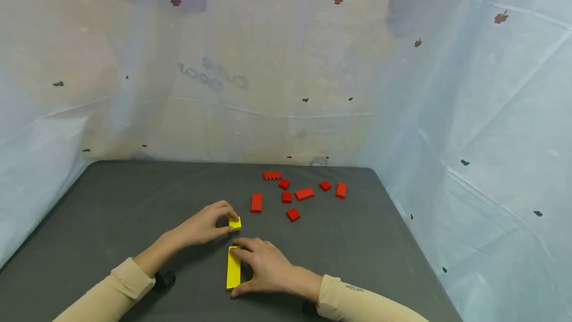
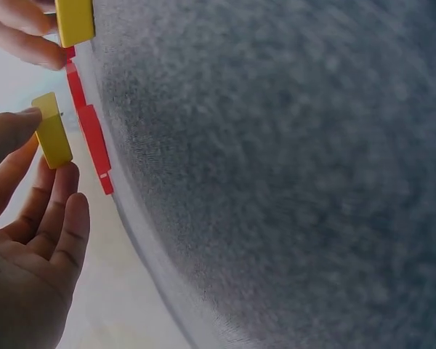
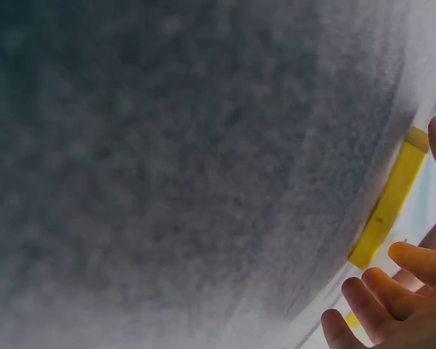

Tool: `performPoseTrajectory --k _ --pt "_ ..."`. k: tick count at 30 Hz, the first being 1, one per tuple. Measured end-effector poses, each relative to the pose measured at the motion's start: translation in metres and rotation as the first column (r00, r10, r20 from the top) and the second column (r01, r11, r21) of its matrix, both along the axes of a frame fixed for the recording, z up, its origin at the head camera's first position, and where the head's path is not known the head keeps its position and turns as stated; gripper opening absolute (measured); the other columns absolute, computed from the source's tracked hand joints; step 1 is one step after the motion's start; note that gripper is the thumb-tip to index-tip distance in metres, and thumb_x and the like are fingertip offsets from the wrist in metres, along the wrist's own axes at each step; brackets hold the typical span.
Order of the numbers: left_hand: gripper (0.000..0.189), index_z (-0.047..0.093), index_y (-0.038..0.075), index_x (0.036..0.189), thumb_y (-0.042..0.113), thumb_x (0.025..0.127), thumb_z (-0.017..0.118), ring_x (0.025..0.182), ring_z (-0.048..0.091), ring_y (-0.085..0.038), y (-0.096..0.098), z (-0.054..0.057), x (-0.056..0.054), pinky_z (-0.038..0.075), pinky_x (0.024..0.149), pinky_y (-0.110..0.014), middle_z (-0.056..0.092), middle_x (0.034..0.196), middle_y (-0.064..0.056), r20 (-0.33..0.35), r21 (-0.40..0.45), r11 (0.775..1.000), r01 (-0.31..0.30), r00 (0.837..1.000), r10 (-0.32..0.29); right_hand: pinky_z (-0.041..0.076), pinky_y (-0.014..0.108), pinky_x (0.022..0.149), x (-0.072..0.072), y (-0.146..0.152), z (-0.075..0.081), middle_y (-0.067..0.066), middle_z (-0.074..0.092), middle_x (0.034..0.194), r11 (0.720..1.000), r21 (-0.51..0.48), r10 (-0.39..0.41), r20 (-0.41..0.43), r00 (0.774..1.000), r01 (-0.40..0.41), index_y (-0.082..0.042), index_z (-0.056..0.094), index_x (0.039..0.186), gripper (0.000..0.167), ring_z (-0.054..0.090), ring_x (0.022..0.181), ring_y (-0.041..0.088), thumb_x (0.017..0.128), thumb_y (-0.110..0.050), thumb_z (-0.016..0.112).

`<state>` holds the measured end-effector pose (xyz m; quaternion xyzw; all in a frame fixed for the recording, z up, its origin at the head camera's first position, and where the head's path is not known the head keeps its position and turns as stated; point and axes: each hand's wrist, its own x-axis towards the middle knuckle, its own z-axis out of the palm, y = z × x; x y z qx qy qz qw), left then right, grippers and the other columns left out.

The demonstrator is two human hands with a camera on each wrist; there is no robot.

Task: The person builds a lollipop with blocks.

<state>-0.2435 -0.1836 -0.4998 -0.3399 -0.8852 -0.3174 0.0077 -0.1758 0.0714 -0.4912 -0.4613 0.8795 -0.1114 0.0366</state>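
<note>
My left hand (image 1: 207,223) pinches a small yellow block (image 1: 235,223) between thumb and fingertips. In the left wrist view that block (image 2: 53,131) is tilted and held above the dark table. Nearer to me, a long yellow block (image 1: 233,270) lies lengthwise on the table. My right hand (image 1: 268,268) spans it, with the thumb at its near end and the index finger at its far end. The right wrist view shows the long block (image 3: 389,203) flat beside the fingers (image 3: 392,291). How firmly it is gripped is hard to see.
Several red blocks (image 1: 305,194) lie scattered toward the back right of the dark grey table (image 1: 366,257). Pale translucent sheeting (image 1: 268,128) with small leaf marks hangs behind the table and along both sides.
</note>
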Motion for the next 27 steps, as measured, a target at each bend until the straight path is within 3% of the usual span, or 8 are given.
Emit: performPoseTrajectory --k 9,17,27 --pt "0.021 0.072 0.021 0.115 0.017 0.095 0.077 0.099 0.063 -0.015 0.001 -0.003 0.005 0.056 0.082 -0.034 0.062 0.114 0.007 0.064 -0.041 0.998 0.040 0.997 -0.037 0.051 0.033 0.101 0.008 0.008 0.003 -0.002 0.054 0.148 0.999 -0.025 -0.029 0.007 1.000 0.029 -0.023 0.067 0.138 0.059 0.055 0.128 0.013 0.090 -0.056 0.077" --pt "0.019 0.072 0.022 0.115 0.019 0.097 0.076 0.099 0.063 -0.012 0.001 -0.004 0.008 0.057 0.085 -0.034 0.062 0.113 0.008 0.095 -0.068 0.993 0.091 0.992 -0.085 0.052 0.033 0.101 0.010 0.006 0.002 -0.001 0.055 0.147 0.998 -0.021 -0.054 0.003 0.999 0.054 -0.022 0.068 0.137 0.055 0.056 0.126 0.014 0.091 -0.053 0.077" --pt "0.016 0.072 0.023 0.116 0.016 0.102 0.069 0.101 0.063 -0.012 0.002 -0.005 0.010 0.056 0.088 -0.037 0.064 0.114 0.009 0.113 -0.083 0.993 0.087 0.991 -0.078 0.052 0.035 0.100 0.012 0.006 0.002 -0.001 0.055 0.147 0.997 -0.031 -0.067 -0.001 0.998 0.067 -0.023 0.069 0.135 0.055 0.056 0.127 0.014 0.090 -0.053 0.078"
